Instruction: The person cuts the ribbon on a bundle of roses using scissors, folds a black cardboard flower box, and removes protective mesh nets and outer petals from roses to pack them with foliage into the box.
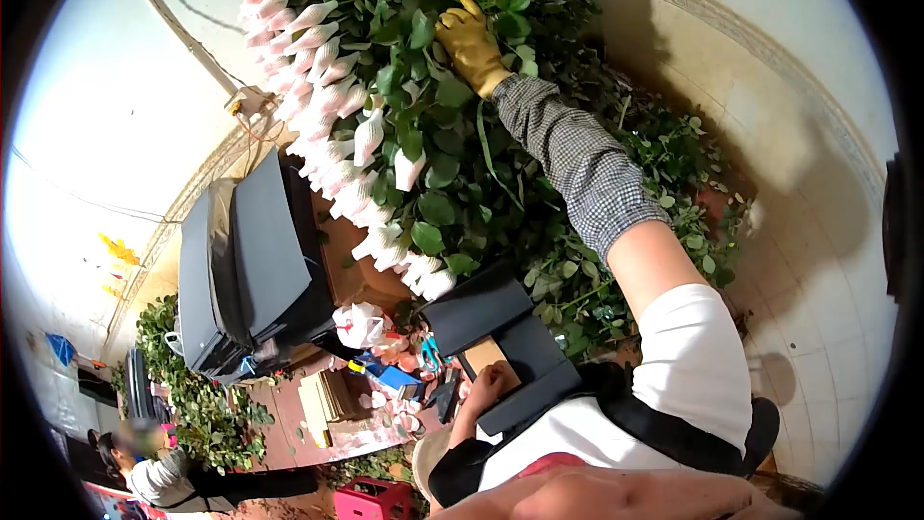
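My right hand (472,46), in a yellow glove below a checked sleeve, reaches into a big heap of leafy rose stems (443,140). Its fingers are apart, lying on the leaves. White netting sleeves cover the pale pink rose heads (322,101) along the heap's left side. Near my body, my bare left hand (489,385) rests with curled fingers on a brown card (493,364). Whether it grips anything is hidden. Under the card lies dark folded sheeting (525,351).
Scissors with blue handles (430,354), a blue box (397,380) and loose petals lie left of the dark sheeting. Farther left stand a stack of grey sheets (260,250) and cardboard pieces (327,404). A pink stool (373,499) is below. Another person (159,480) works at lower left.
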The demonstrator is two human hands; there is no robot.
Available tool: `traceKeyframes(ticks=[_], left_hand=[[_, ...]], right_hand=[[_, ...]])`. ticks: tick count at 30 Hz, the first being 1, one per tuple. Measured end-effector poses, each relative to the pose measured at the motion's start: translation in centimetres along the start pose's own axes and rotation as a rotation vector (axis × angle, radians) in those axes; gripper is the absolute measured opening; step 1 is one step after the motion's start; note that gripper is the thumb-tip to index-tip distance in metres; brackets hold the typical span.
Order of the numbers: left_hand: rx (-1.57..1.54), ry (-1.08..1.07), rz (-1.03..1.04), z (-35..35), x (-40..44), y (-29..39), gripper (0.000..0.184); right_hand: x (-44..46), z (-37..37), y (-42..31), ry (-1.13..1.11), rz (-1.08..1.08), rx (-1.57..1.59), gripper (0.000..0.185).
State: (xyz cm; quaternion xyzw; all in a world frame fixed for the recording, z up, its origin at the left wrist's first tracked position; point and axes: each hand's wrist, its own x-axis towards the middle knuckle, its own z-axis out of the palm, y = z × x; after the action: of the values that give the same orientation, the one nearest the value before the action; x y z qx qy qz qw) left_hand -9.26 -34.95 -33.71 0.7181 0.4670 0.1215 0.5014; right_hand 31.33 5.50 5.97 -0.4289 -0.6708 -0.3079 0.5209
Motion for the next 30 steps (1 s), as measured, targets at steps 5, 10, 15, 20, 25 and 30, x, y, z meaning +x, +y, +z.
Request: traceKeyframes(ticks=[5, 10, 15, 20, 25, 30], left_hand=[[0.027, 0.003, 0.005, -0.3, -0.3, 1.3, 0.027], [0.02, 0.01, -0.015, 0.3, 0.3, 0.0, 0.027], [0.024, 0.004, 0.027, 0.3, 0.8, -0.6, 0.029], [0.011, 0.014, 0.013, 0.8, 0.9, -1.2, 0.031], [0.035, 0.023, 0.025, 0.6, 0.5, -0.6, 0.031], [-0.037, -0.011, -0.008, 0.1, 0.4, 0.6, 0.031]], right_hand=[[1.6, -2.1, -2.4, -0.219, -0.083, -0.499, 0.031], [3.3, -4.0, -0.5, -0.237, -0.039, 0.155, 0.022], [7.4, -4.1, 4.2, -0.042, 0.055, -0.273, 0.033], [12.8, 1.8, -1.7, 0.334, -0.176, 0.366, 0.061], [19.1, 1.1, -9.9, 0.001, -0.1, -0.226, 0.046], [13.2, -2.4, -12.8, -0.087, -0.456, -0.289, 0.044]])
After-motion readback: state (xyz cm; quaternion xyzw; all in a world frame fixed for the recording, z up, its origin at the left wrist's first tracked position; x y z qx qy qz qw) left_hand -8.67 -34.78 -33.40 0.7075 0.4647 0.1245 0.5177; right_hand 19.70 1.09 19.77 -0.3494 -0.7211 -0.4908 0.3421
